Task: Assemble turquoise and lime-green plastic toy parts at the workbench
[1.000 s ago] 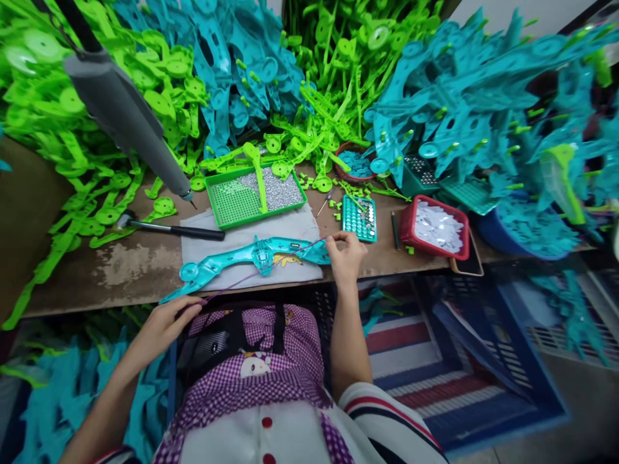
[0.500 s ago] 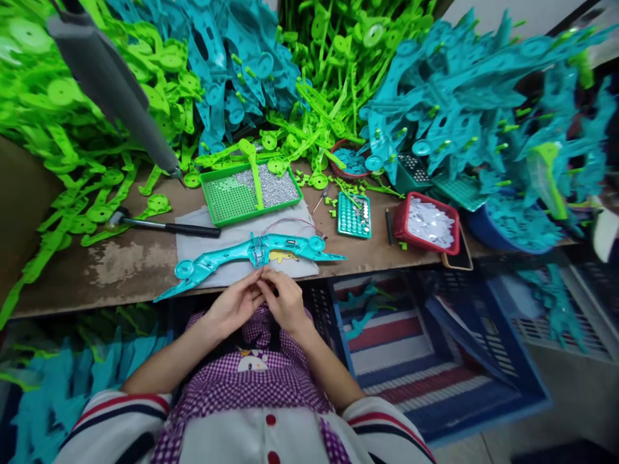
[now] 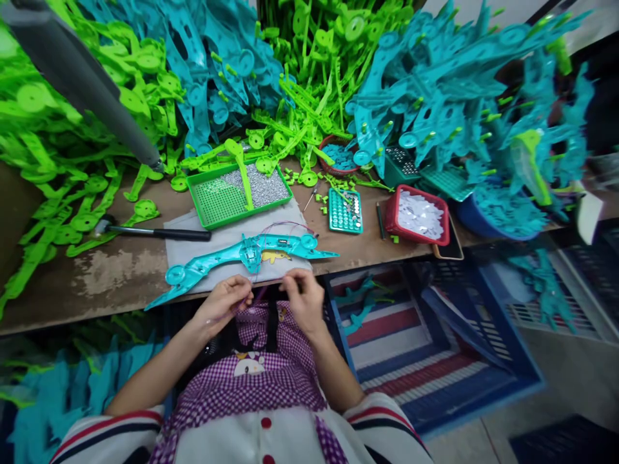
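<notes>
A blue plastic bow-shaped part (image 3: 213, 259) lies on a pale cloth (image 3: 176, 235) at the table's front edge, with thin reddish wires looped over its right half. Just in front of it, my left hand (image 3: 225, 301) is closed in a pinch on a thin wire that runs up toward the part's middle. To the right, my right hand (image 3: 304, 295) is also pinched closed, its fingertips near the cloth's front edge. Whatever it holds is too small to make out.
Behind the cloth stands a green tray (image 3: 207, 222) of small metal pieces. A hammer (image 3: 164, 233) lies left, a hanging grey screwdriver (image 3: 97, 84) above. Right are a teal tray (image 3: 345, 225) and a red basket (image 3: 396, 232). Green and blue parts are heaped behind.
My hands have moved apart, the left one to the left and the right one to the right. They were together below the middle of the blue part. The head view has shifted slightly.
</notes>
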{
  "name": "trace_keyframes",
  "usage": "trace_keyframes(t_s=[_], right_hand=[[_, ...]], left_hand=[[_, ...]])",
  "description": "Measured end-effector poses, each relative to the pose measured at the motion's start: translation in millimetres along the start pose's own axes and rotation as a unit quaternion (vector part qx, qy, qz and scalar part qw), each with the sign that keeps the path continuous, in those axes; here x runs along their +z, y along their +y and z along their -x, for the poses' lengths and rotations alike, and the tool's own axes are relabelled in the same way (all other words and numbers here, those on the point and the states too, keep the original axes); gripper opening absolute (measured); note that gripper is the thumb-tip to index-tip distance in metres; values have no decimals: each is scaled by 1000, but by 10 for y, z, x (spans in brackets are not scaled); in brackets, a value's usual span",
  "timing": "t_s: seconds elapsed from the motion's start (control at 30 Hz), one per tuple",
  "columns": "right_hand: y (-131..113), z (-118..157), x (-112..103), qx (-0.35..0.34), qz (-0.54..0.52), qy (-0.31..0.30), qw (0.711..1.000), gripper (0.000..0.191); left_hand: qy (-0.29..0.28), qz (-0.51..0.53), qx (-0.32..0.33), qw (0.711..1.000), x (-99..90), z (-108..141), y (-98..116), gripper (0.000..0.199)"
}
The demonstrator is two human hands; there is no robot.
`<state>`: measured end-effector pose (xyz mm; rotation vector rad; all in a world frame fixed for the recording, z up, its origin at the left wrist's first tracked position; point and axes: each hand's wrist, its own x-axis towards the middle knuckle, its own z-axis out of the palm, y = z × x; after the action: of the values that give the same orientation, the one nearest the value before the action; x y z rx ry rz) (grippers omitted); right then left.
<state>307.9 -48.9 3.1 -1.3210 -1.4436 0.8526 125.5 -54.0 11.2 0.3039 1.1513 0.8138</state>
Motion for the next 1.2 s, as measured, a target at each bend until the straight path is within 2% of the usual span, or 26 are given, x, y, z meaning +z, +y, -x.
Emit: trace_keyframes(t_s=[0.07, 0.13, 0.2, 0.3, 0.4, 0.47, 0.53, 0.57, 0.67, 0.7, 0.73, 0.77, 0.83, 0.87, 0.9, 0.93, 0.97, 1.0, 1.03, 1.07, 1.1, 1.13, 1.2], right_hand=[[10, -1, -255, 48, -8, 92, 995, 25], [36, -3, -544, 67, 16, 184, 980, 32], [91, 2, -834, 78, 63, 271, 957, 39], [251, 46, -1214, 119, 127, 363, 915, 47], [504, 137, -1481, 176, 171, 403, 882, 53], [699, 205, -1582, 218, 195, 411, 863, 54], [875, 261, -1622, 274, 216, 390, 852, 50], [942, 280, -1625, 311, 232, 355, 851, 46], [996, 294, -1605, 428, 294, 174, 837, 37], [953, 284, -1594, 453, 319, 133, 822, 35], [877, 266, -1580, 457, 341, 126, 812, 32], [770, 241, -1555, 436, 356, 154, 812, 28], [484, 168, -1444, 315, 345, 264, 844, 23], [320, 125, -1344, 224, 306, 295, 877, 26], [154, 80, -1207, 137, 248, 289, 914, 32], [-3, 37, -1039, 70, 175, 212, 959, 36], [-143, 0, -846, 15, 114, 80, 990, 39], [-259, -30, -641, -24, 64, -61, 996, 42], [-346, -51, -440, -39, 25, -176, 983, 44], [-402, -66, -258, -38, -8, -264, 964, 46], [-428, -76, -107, -21, -39, -325, 945, 45], [-428, -85, 6, 1, -66, -358, 932, 42], [-379, -115, 118, 39, -97, -365, 925, 36]], left_hand=[[37, -59, 59, 996, -74, 30, -13, 52], [105, -134, 154, 973, -181, 82, -9, 44], [191, -213, 270, 920, -308, 144, 27, 33], [291, -288, 410, 815, -491, 204, 134, 24], [361, -312, 495, 726, -601, 172, 263, 28], [388, -299, 542, 683, -607, 115, 352, 34], [375, -275, 580, 669, -563, 64, 443, 38], [361, -267, 594, 668, -530, 51, 485, 40], [323, -298, 616, 654, -422, 68, 561, 45], [313, -323, 616, 647, -388, 86, 556, 47], [296, -354, 610, 644, -354, 103, 532, 48], [269, -388, 601, 645, -317, 116, 490, 49], [194, -458, 579, 646, -234, 121, 361, 48], [153, -487, 570, 644, -189, 113, 287, 47], [117, -508, 567, 638, -143, 99, 215, 45], [92, -522, 568, 630, -101, 83, 153, 43], [77, -531, 572, 620, -66, 70, 106, 41], [71, -536, 580, 610, -41, 60, 77, 40], [71, -537, 589, 600, -28, 59, 70, 39], [72, -535, 600, 590, -27, 65, 83, 38], [70, -532, 611, 582, -39, 79, 114, 37], [65, -526, 620, 578, -61, 98, 158, 35], [42, -512, 623, 590, -117, 138, 267, 30]])
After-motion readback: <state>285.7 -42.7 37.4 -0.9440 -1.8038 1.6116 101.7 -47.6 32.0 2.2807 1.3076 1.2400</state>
